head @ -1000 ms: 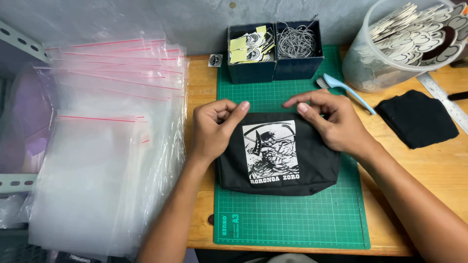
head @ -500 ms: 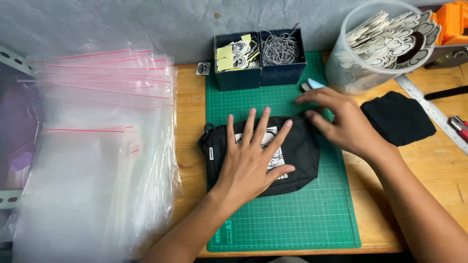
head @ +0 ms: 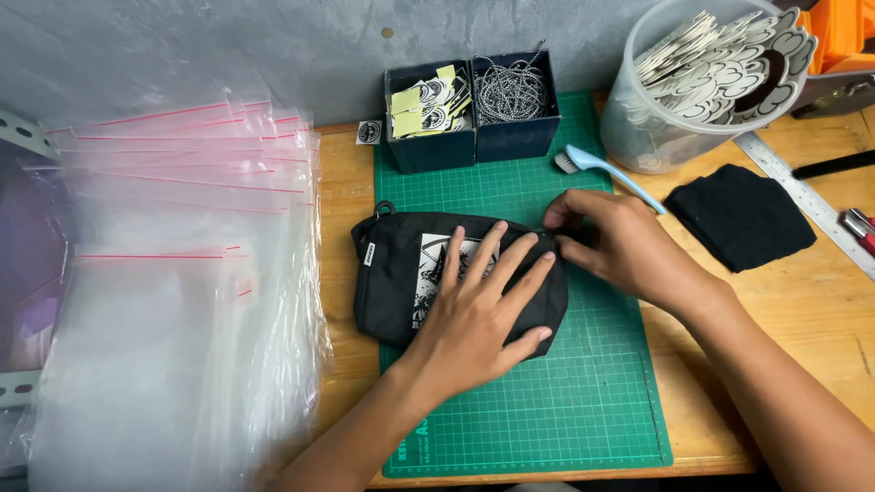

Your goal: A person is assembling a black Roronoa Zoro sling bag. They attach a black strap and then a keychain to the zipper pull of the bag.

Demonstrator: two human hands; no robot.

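A black fabric pouch (head: pixel 392 273) with a white printed picture lies on the green cutting mat (head: pixel 547 401). My left hand (head: pixel 478 305) rests flat on the pouch, fingers spread over the print. My right hand (head: pixel 620 246) pinches the pouch's upper right corner, at the end of the zip. A small ring hangs off the pouch's upper left corner.
A stack of clear zip bags (head: pixel 173 301) lies at the left. Behind the mat stand two dark boxes, one with paper tags (head: pixel 427 105), one with cords (head: pixel 512 91). A blue brush (head: pixel 606 169), a tub of stickers (head: pixel 706 77), black cloth (head: pixel 740 217) and a ruler (head: pixel 807 200) are at the right.
The pouch has slid a little to the left on the mat. My left hand went from gripping its edge to lying flat on it, and my right hand closed on the upper right corner.
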